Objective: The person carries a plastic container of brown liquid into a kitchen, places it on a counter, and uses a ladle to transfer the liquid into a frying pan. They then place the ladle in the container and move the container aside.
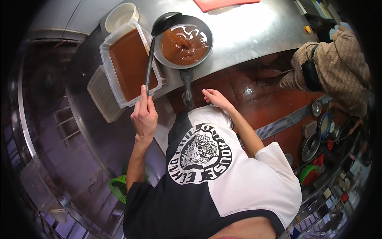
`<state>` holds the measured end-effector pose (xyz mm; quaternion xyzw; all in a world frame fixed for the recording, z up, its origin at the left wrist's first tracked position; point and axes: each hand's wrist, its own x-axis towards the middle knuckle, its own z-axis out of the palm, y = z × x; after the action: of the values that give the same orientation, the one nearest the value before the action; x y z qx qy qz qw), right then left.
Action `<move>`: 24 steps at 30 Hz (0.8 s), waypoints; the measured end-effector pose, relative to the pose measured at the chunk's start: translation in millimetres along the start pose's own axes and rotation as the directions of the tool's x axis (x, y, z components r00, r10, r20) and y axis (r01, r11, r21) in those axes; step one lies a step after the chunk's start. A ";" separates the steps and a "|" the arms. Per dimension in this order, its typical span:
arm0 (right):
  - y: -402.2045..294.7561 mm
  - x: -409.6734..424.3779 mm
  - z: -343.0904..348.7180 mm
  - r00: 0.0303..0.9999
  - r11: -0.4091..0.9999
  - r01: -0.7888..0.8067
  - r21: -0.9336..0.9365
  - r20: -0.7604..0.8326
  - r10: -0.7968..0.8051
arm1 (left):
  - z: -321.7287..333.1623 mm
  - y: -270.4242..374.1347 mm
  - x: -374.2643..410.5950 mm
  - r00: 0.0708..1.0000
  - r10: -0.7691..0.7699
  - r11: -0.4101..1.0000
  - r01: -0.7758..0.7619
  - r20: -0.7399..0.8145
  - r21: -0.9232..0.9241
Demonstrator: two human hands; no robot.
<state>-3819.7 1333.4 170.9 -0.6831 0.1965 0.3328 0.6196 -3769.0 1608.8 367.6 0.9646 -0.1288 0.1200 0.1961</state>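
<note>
My left hand (144, 118) grips the long handle of a black ladle (167, 22), index finger stretched along it. The ladle's bowl is tipped over the far left rim of a frying pan (211, 47), and brown liquid streams from it into the glossy brown sauce (186, 52) there. Left of the pan, a clear plastic container (105, 58) holds more brown sauce (131, 65). My right hand (218, 98) is empty, fingers loosely curled, just right of the pan's dark handle (186, 80) and apart from it.
The pan stands on a stainless steel table (238, 38) near its front edge. Behind the container is a round plastic tub (122, 18); a plastic lid (104, 95) lies beside it. A red cutting board (223, 3) is at the back. Another person (334, 65) stands at right, above the tiled floor (247, 89).
</note>
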 end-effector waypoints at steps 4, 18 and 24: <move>-4.1 2.8 2.5 1.000 0.999 0.007 -0.038 0.017 -0.007 | -3.0 2.7 -10.1 0.997 -0.055 0.984 0.044 0.058 0.173; -21.5 7.0 16.4 0.998 0.994 0.057 -0.089 0.014 -0.056 | -45.0 -48.0 0.9 0.470 -0.039 -0.612 0.686 0.882 -0.393; -16.0 4.8 19.7 0.998 0.993 0.058 -0.106 -0.008 -0.059 | -117.2 -62.2 9.4 0.491 0.017 -0.453 0.780 0.871 -0.432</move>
<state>-3809.6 1355.9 178.7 -0.7221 0.1619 0.3208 0.5911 -3763.0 1710.2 453.4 0.3748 0.2116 -0.3854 0.8162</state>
